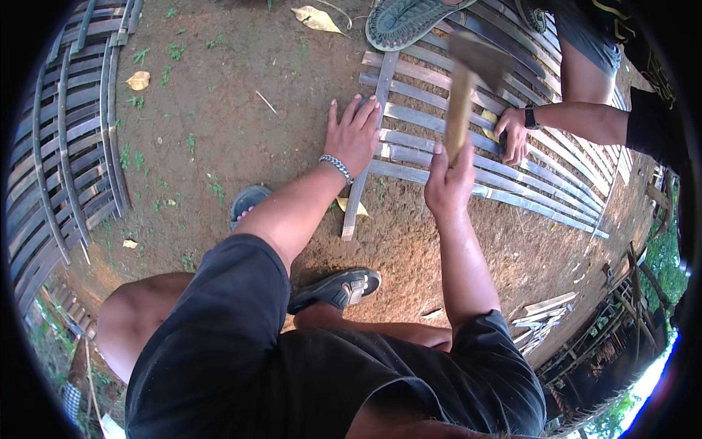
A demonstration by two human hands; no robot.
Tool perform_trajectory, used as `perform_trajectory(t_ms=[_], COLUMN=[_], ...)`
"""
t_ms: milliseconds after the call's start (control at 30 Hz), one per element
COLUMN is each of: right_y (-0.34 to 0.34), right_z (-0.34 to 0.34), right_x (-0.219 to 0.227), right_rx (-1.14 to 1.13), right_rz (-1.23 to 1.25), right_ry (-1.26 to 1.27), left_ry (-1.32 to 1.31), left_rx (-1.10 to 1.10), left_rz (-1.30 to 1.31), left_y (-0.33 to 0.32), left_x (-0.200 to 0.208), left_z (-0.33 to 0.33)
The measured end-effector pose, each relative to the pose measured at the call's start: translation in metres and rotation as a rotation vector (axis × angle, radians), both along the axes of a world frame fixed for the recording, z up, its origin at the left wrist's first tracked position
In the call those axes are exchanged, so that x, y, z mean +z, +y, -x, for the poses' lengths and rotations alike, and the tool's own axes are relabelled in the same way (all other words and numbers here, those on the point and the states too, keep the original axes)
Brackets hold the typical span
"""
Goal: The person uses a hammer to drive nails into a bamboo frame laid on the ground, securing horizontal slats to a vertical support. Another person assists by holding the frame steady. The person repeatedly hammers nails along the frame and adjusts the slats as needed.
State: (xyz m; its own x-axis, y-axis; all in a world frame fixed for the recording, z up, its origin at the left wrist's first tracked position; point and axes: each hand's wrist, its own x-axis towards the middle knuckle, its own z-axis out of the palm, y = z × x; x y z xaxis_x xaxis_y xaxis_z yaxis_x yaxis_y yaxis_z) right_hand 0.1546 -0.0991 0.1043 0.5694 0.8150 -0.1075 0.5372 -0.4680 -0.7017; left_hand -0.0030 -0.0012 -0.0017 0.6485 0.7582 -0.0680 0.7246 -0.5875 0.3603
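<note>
My right hand (451, 183) is closed round the wooden handle of a hatchet (459, 110). Its dark, wedge-shaped head is raised over the slats and slightly blurred. Below it lies a panel of bamboo slats (417, 113), fixed across a narrow wooden crossbar (360, 192). Against that crossbar, at the slats' left ends, my left hand (355, 137) rests with its fingers stretched out; its thumb is hidden. It wears a braided bracelet. A co-worker's hand (513, 135), with a dark watch on the wrist, presses on the slats to the right.
A second slatted panel (69, 139) lies at the far left. The co-worker's sandalled foot (406, 25) stands at the panel's top left corner. My own sandal (336, 289) is on bare earth below. Split bamboo pieces (545, 314) lie at lower right; dry leaves (318, 20) are scattered about.
</note>
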Motion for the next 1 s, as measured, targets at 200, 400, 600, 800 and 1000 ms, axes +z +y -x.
perform_trajectory(t_ms=[200, 400, 600, 800, 1000], right_y=[-0.02, -0.009, -0.022, -0.003, -0.026], right_z=[0.003, -0.004, 0.01, 0.005, 0.012], right_x=[-0.04, -0.012, -0.05, -0.014, -0.056], right_rx=[0.133, -0.035, 0.15, -0.039, 0.216], right_rz=[0.37, -0.163, 0.258, -0.28, 0.303], right_ry=[-0.108, 0.121, -0.091, 0.1, -0.148], left_ry=[-0.04, -0.03, -0.058, -0.044, -0.036], left_rx=[-0.012, -0.006, -0.01, 0.006, -0.003], left_rz=[0.027, 0.028, 0.02, -0.004, 0.026], left_y=[-0.002, -0.009, -0.004, -0.005, -0.003], left_x=[-0.004, -0.002, -0.005, -0.006, -0.005], left_z=[-0.003, 0.002, -0.001, 0.002, -0.001])
